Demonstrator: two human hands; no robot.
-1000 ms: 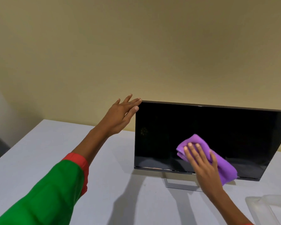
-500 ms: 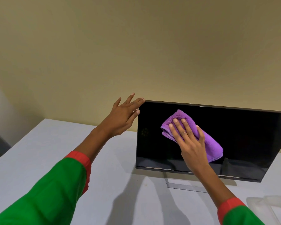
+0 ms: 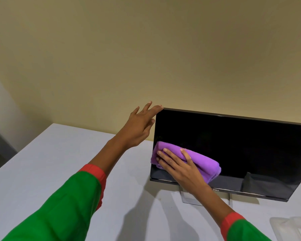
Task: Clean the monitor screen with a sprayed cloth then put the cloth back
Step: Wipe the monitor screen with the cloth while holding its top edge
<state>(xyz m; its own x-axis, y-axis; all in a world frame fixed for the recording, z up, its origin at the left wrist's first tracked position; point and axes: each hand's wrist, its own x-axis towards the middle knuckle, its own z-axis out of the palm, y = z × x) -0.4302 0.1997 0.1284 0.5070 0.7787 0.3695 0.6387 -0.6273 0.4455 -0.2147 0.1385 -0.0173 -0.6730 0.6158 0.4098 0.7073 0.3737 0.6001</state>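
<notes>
The left hand [image 3: 139, 126] reached forward with its fingers [image 3: 154, 109] straight and spread, released, the tips touching the upper left corner of the monitor [image 3: 233, 150] and steadying it; it held nothing. The dark screen ran off to the right of those fingers, upright and tipped slightly back on its stand [image 3: 189, 197] on the pale counter [image 3: 42, 171].

Below and to the right of that hand, the purple cloth [image 3: 195, 160] lay pressed flat against the lower left part of the screen, its left end just at the screen's left edge. It was folded into a long pad whose long axis ran left to right and dipped a little toward the right. The right hand [image 3: 179, 168] lay over it, fingers [image 3: 186, 153] extended and slightly curved over the top fold, pressing it to the glass.

The unwiped stretch seemed to lie rightward of the right fingers, so the right hand was the nearer one for the next stroke, along the cloth's long axis. At the far right, a clear plastic container [image 3: 292, 226] sat at the counter's near edge.
</notes>
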